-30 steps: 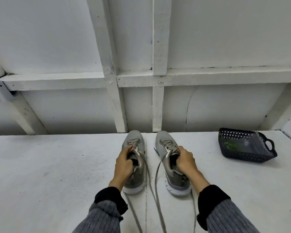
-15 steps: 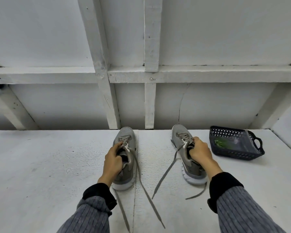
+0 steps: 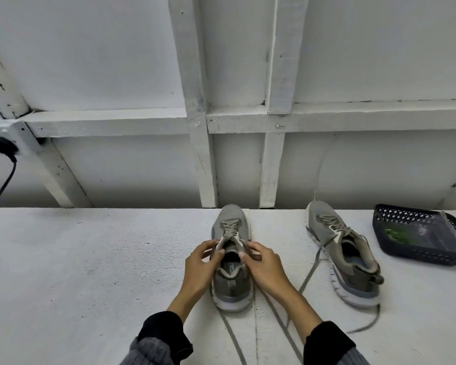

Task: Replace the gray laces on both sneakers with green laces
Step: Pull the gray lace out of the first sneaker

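Two gray sneakers stand on the white table, toes toward the white wall. The near sneaker sits straight in front of the person, and both hands are on it. The left hand curls round the left side of the collar, with its fingertips pinching at the top eyelets beside the tongue. The right hand does the same on the right side, thumb pressed at the rim of the opening. Gray laces are threaded across the front of this shoe, and their loose ends trail along the table toward the person between the two dark sleeves.

The other sneaker lies well apart to the right, turned a little off line, with no hand on it. Its own gray lace is loosened, one end running down across the table, another curling past the heel.

One dark plastic basket with a perforated wall and a looped handle rests on the table just beside that second shoe, at the far right. Inside it lies a clear plastic bag, and something green shows through the bag at the left of the basket floor; whether these are the green laces cannot be made out.

At the far left a black plug sits in a wall socket, its cable hanging down.
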A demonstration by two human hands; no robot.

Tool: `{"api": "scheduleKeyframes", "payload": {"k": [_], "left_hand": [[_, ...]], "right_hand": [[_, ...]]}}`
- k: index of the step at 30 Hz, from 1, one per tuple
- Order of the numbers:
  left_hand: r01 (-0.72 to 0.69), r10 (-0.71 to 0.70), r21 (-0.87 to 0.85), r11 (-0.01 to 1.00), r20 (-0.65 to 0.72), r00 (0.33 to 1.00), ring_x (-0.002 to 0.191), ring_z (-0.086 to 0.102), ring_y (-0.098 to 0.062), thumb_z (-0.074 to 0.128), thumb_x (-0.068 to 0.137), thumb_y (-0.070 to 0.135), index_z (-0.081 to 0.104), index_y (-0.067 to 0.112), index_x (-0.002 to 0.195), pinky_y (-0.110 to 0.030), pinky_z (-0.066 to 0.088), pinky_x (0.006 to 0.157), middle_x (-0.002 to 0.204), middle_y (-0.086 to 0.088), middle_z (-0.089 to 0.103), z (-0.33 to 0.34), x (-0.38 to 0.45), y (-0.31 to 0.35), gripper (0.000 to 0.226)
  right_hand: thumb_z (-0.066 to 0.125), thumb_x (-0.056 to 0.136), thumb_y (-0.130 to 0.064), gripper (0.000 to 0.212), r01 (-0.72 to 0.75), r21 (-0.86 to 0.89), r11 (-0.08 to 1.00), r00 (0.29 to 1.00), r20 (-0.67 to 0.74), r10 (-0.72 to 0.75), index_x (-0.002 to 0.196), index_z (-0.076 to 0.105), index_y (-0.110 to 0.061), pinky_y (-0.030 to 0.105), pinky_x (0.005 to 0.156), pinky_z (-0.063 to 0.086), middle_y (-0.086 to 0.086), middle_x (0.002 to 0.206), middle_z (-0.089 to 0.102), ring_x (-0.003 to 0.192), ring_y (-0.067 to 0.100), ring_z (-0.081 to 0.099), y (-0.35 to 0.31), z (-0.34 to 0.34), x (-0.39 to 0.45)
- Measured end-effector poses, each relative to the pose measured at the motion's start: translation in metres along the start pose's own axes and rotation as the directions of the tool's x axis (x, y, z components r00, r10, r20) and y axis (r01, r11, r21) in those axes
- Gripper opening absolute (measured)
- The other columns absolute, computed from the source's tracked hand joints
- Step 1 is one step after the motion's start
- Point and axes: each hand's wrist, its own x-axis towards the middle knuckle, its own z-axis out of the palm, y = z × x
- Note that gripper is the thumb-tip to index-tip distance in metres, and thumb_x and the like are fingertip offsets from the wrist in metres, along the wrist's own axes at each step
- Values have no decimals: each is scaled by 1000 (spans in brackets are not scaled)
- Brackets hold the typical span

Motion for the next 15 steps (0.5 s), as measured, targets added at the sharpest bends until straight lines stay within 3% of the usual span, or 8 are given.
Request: {"api": "scheduleKeyframes", "payload": {"k": [6,11,15], "left_hand": [[-98,97,14,995,59,994,94,65,1,66,90,17,70,24,108,-15,52,76,101,14,72,5,15,2,20],[-99,88,79,992,131,987,97,64,0,68,87,18,68,27,106,-15,52,79,103,16,70,18,34,12,21],[-168,146,244,955,106,984,96,59,1,67,86,35,53,34,101,-25,52,78,104,20,59,20,37,10,21]], "right_hand": [[69,84,-15,27,20,-35,999,980,-196,-26,110,67,-19,15,76,50,-5,98,70,92,9,66,-8,7,18],[68,81,-24,25,0,-179,984,981,-190,-35,106,62,-26,34,80,55,-11,95,68,87,10,66,-7,-8,28],[67,86,-27,33,87,-411,907,950,-241,-200,115,52,-22,21,82,40,-12,104,47,98,8,46,-12,-7,29]]}}
